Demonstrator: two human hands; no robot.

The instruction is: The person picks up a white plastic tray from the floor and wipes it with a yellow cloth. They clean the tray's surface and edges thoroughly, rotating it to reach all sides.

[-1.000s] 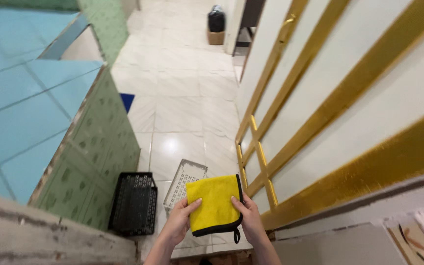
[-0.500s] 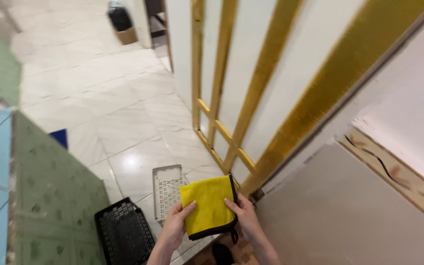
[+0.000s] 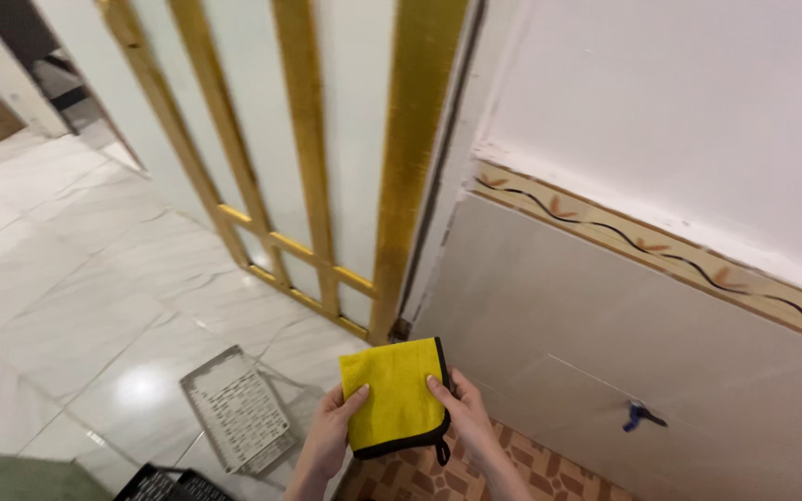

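Wall: white above, a patterned border strip, grey tile below. It fills the right half of our view, where a second ago we saw only its edge.

Door: white panels in a gold frame, upright ahead of us. Earlier it ran slanting across the right side.

Floor: pale marble tile on the left; the green and blue tiled counter seen before has left our view.

White crate: flat on the floor, just left of our hands.

Black crate: only a corner shows at the bottom edge, where earlier we saw it whole.

Yellow cloth: folded square with black trim, held in front of us low in the middle, as before.

Left hand: gripping the cloth's left edge, thumb on top.

Right hand: gripping the right edge, thumb on top.

Blue tap: small, on the grey tile, newly in sight.
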